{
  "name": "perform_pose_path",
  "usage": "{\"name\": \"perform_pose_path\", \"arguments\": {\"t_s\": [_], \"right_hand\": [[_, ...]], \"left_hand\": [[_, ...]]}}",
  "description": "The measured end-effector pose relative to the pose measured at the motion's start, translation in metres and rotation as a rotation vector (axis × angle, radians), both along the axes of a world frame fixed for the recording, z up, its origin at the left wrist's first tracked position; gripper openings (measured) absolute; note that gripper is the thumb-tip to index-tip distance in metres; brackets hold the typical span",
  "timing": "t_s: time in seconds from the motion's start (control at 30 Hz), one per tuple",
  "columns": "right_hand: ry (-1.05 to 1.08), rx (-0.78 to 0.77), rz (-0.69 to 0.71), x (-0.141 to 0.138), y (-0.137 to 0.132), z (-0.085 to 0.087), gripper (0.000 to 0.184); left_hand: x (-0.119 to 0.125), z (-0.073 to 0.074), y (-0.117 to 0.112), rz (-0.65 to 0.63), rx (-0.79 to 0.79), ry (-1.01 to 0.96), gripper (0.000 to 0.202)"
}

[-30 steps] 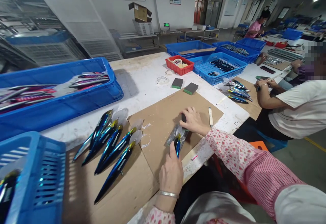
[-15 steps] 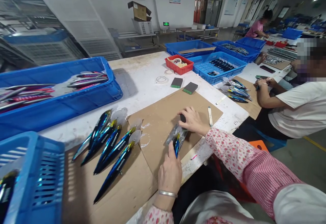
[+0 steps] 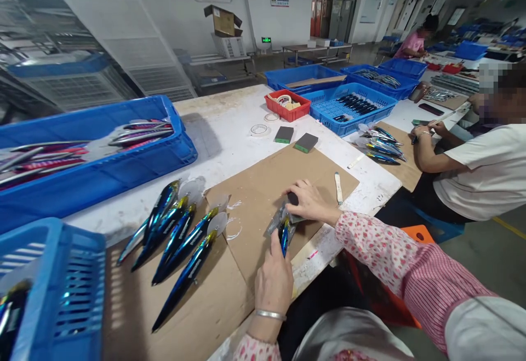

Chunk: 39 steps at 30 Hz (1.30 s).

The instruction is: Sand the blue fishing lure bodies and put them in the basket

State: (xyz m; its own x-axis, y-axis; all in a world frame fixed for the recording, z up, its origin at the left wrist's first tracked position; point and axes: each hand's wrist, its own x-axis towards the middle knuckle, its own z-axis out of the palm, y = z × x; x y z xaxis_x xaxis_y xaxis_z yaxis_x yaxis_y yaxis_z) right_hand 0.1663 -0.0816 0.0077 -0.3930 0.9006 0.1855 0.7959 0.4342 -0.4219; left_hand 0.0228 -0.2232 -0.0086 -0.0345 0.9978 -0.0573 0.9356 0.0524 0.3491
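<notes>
A blue fishing lure point(image 3: 284, 236) with a yellowish end lies on the brown cardboard point(image 3: 263, 183), held by my left hand point(image 3: 274, 281) with the index finger along it. Grey, see-through material point(image 3: 274, 222) shows around its far end. My right hand point(image 3: 309, 203) curls over a dark sanding block point(image 3: 292, 198) at that end of the lure; the contact is hidden under the fingers. To the left, several blue lures point(image 3: 184, 276) with clear round lips lie on cardboard. A white-handled knife point(image 3: 338, 187) rests right of my right hand.
Two sanding blocks point(image 3: 306, 142) with green undersides and a tape roll point(image 3: 259, 129) lie beyond the cardboard. Blue crates point(image 3: 181, 136) of lures stand left, another blue basket point(image 3: 349, 122) at the back. A red box point(image 3: 287, 110) is beside it. A co-worker point(image 3: 485, 169) sits at right.
My right hand has shifted slightly down and toward me with the sanding block. My left hand stays in nearly the same place on the lure.
</notes>
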Motion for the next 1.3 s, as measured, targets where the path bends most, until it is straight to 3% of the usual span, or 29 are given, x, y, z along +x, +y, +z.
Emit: {"name": "perform_pose_path", "arguments": {"t_s": [0.1, 0.27, 0.47, 0.83, 1.0, 1.17, 1.3], "right_hand": [[-0.009, 0.043, -0.066, -0.001, -0.002, 0.0, 0.033], [-0.015, 0.01, 0.011, -0.001, 0.0, -0.003, 0.033], [0.031, 0.11, -0.246, -0.001, 0.022, 0.001, 0.034], [0.005, -0.104, -0.155, -0.004, -0.004, -0.007, 0.033], [-0.029, -0.046, -0.205, -0.004, 0.0, -0.004, 0.034], [0.018, -0.109, -0.081, -0.005, -0.002, -0.008, 0.035], [-0.013, -0.042, -0.175, -0.004, 0.007, -0.006, 0.032]], "left_hand": [[-0.001, 0.0, 0.0, -0.004, 0.003, -0.003, 0.055], [0.0, -0.002, -0.001, -0.006, 0.024, 0.028, 0.054], [0.005, -0.005, -0.002, 0.026, 0.071, 0.14, 0.053], [0.01, -0.018, -0.004, 0.028, 0.095, 0.275, 0.055], [0.007, -0.022, -0.004, 0.042, 0.139, 0.223, 0.053], [0.006, -0.023, -0.004, 0.031, 0.143, 0.183, 0.054], [0.004, -0.017, -0.003, 0.016, 0.104, 0.133, 0.054]]}}
